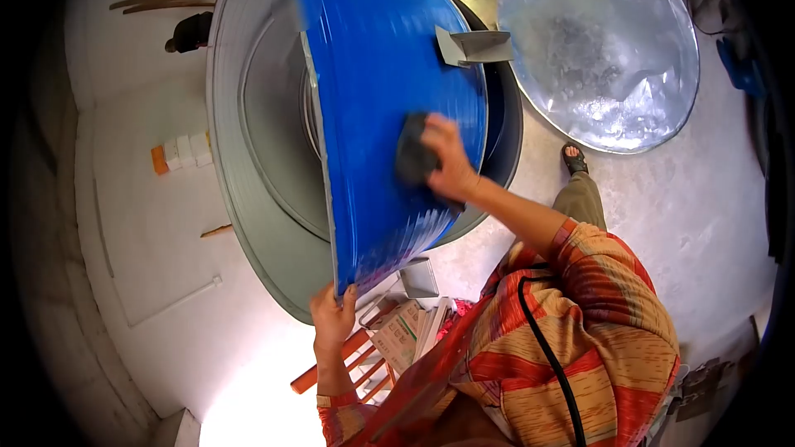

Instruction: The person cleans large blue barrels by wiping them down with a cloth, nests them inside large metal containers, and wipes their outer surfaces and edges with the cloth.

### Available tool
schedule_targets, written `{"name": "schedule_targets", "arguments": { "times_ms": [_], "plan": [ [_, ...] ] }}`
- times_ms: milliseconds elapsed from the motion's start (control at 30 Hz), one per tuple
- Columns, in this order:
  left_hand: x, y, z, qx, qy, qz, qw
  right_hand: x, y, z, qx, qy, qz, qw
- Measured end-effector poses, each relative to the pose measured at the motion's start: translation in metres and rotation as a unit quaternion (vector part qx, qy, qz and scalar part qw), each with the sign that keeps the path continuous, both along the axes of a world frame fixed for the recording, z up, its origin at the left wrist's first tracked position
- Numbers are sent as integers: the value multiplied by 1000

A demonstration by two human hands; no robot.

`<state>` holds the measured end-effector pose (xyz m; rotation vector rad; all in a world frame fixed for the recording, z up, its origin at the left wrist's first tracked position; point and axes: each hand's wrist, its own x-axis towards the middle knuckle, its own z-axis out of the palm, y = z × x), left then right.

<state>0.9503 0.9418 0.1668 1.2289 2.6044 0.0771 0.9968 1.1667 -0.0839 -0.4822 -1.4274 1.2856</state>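
A large curved blue drum [385, 58] stands tilted in front of me, its thin pale rim facing left. My right hand [450, 156] is closed around a dark grey pad [411, 151] and presses it against the blue outer surface; both are smeared by motion, so I cannot tell whether it is a sponge or cloth. At the lower end of the rim, my left hand [333, 316] grips the edge, thumb on the blue side. A grey angled bracket [474, 46] juts from the drum's upper right. Behind the drum lies a wide grey round form [265, 236] with ring-shaped steps.
A big round silver sheet-metal disc [613, 108] lies at upper right, near my sandalled foot [574, 159]. Below the drum are a red slatted stool [356, 356] and a printed cardboard piece [397, 335]. White blocks [189, 151] and wooden strips [166, 0] appear at left.
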Motion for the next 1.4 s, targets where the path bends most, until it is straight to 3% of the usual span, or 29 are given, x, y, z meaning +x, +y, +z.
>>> {"name": "schedule_targets", "arguments": {
  "times_ms": [33,100,133,200,267,367,400,467,533,600,667,800,867,933,1000,1133,1233,1333,1400],
  "plan": [
    [0,-4,-2,-7,-2,2,1000,-10,12,-18,-43,-36,-52,997],
    [4,-4,-6,2,7,-3,1000,-30,35,-63,-223,0,-135,965],
    [6,-7,-4,6,17,-7,1000,-26,47,-72,-319,-15,-117,940],
    [5,-10,-2,-2,13,-20,1000,-36,50,-147,-336,-93,-167,922],
    [3,-5,-12,5,10,-34,999,-34,48,-156,-469,-112,-140,865],
    [12,-8,-9,2,7,28,1000,-45,47,-138,-495,-148,-174,838],
    [11,-13,-8,0,8,25,1000,-40,41,-99,-484,-157,-206,836],
    [3,-15,-11,17,14,-20,1000,-46,22,-80,-240,-172,-252,922],
    [4,-14,-13,25,18,-33,999,-38,23,-13,-141,-161,-224,951],
    [8,-12,-8,-2,12,5,1000,-39,49,31,-86,-61,-184,977],
    [7,-18,-12,10,21,3,1000,-61,93,55,-72,20,-159,984],
    [6,-15,-13,32,18,-12,999,-104,171,73,-148,-18,-119,982],
    [5,-16,-12,31,23,-10,999,-113,186,66,-232,-6,-87,969],
    [4,-19,-13,11,28,-22,999,-105,168,64,-201,-16,-111,973],
    [6,-16,-13,27,19,-8,999,-83,125,54,-136,-11,-105,985],
    [6,-13,-13,55,11,-6,998,-20,19,41,-195,-39,-69,978],
    [9,-8,-12,38,12,8,999,-10,-19,-28,-280,-83,-84,952],
    [9,-11,-12,23,24,9,999,-17,9,-98,-406,-147,-131,892],
    [11,-14,-16,31,34,-1,999,-18,37,-128,-422,-178,-123,880]
  ]
}}
